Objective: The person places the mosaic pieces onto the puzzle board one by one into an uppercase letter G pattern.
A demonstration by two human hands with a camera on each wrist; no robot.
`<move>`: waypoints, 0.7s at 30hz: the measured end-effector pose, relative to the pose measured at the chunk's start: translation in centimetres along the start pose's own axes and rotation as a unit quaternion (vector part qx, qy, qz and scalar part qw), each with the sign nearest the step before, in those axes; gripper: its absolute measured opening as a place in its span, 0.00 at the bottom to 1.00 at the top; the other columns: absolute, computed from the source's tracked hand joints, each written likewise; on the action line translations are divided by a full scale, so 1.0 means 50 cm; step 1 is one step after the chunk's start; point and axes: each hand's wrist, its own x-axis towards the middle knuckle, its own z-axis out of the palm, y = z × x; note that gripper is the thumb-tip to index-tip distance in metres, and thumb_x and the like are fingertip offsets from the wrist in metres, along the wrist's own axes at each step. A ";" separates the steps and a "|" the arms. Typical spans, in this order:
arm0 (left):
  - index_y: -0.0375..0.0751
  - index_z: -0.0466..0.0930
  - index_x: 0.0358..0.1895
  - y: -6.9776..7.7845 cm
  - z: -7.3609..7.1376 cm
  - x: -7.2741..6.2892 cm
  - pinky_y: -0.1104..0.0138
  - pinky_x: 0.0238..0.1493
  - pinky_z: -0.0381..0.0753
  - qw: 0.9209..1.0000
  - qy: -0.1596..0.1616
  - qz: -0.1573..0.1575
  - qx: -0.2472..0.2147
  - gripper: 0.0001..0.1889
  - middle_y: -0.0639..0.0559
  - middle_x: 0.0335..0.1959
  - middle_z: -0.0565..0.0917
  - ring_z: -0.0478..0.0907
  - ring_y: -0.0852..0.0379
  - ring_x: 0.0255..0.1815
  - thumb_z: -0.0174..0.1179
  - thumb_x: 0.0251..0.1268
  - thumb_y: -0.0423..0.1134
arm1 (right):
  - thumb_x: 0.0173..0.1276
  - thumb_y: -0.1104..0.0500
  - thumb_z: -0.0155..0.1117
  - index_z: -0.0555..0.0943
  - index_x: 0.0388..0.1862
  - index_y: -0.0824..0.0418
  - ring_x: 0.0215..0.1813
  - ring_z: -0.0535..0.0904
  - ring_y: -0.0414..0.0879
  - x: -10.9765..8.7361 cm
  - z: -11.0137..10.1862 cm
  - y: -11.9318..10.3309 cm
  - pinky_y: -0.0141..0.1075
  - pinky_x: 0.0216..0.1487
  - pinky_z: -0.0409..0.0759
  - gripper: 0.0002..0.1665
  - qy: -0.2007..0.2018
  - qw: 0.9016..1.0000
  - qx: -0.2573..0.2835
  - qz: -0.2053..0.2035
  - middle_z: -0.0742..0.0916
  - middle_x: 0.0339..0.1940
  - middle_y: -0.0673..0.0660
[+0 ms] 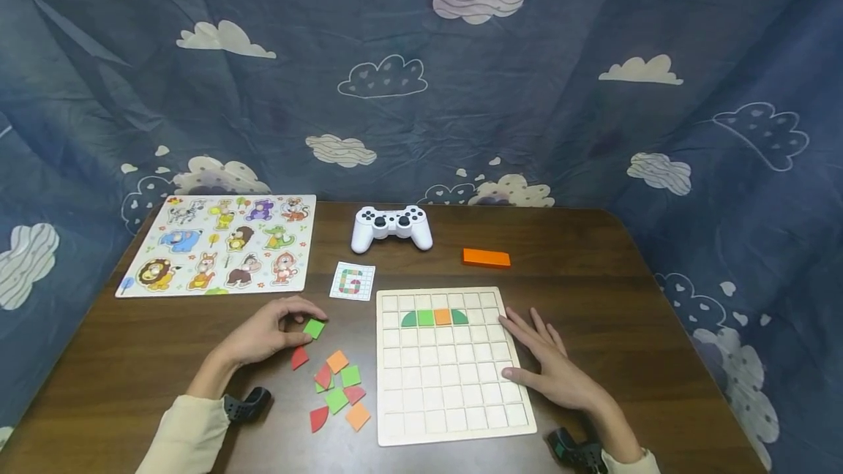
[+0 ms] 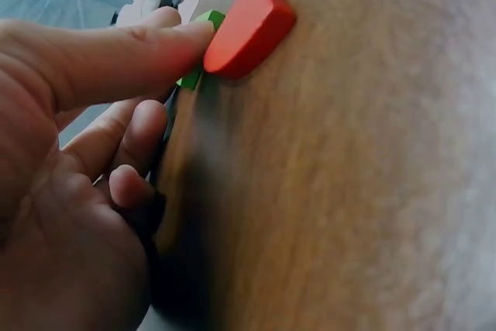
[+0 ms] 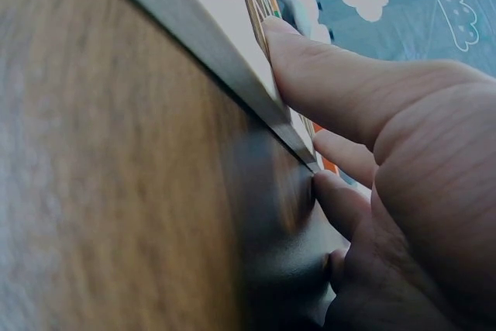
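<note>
My left hand (image 1: 266,329) pinches a green square tile (image 1: 314,328) between thumb and fingers, at or just above the table. Close beside it lies a red quarter-round tile (image 1: 299,358), which partly covers the green one in the left wrist view. My right hand (image 1: 560,371) rests on the right edge of a wooden grid board (image 1: 454,434), fingers fairly straight and thumb on its rim. In an upper row of the board sit a green square (image 1: 426,318), an orange square (image 1: 443,317) and a dark green quarter-round (image 1: 409,319) at the left end, with another at the right end.
Loose red, orange and green tiles (image 1: 336,400) lie left of the board. Behind are a pattern card (image 1: 353,281), a white game controller (image 1: 391,228) and an orange block (image 1: 486,258). An animal puzzle board (image 1: 217,243) lies at the back left.
</note>
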 end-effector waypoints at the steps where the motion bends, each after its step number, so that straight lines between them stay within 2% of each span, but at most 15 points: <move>1: 0.44 0.84 0.52 0.000 0.001 0.001 0.71 0.45 0.72 1.000 0.003 0.000 0.007 0.18 0.49 0.48 0.83 0.71 0.60 0.44 0.70 0.58 0.30 | 0.66 0.47 0.69 0.60 0.80 0.55 0.79 0.33 0.77 0.000 0.000 0.000 0.75 0.67 0.29 0.47 0.000 1.000 -0.001 0.001 0.57 0.81 0.67; 14: 0.46 0.86 0.50 0.004 0.005 0.002 0.71 0.42 0.71 0.999 0.017 -0.013 0.027 0.16 0.51 0.46 0.83 0.72 0.61 0.43 0.72 0.57 0.36 | 0.66 0.46 0.70 0.60 0.80 0.54 0.80 0.32 0.75 0.002 -0.005 0.002 0.74 0.68 0.29 0.48 -0.004 1.000 -0.004 0.011 0.57 0.82 0.64; 21: 0.45 0.86 0.49 0.005 0.009 0.002 0.71 0.39 0.71 0.999 0.027 -0.004 0.034 0.15 0.52 0.44 0.83 0.72 0.60 0.42 0.70 0.58 0.32 | 0.65 0.46 0.70 0.60 0.80 0.54 0.79 0.33 0.76 0.001 -0.002 0.001 0.75 0.67 0.29 0.48 -0.003 1.000 -0.005 0.014 0.57 0.82 0.65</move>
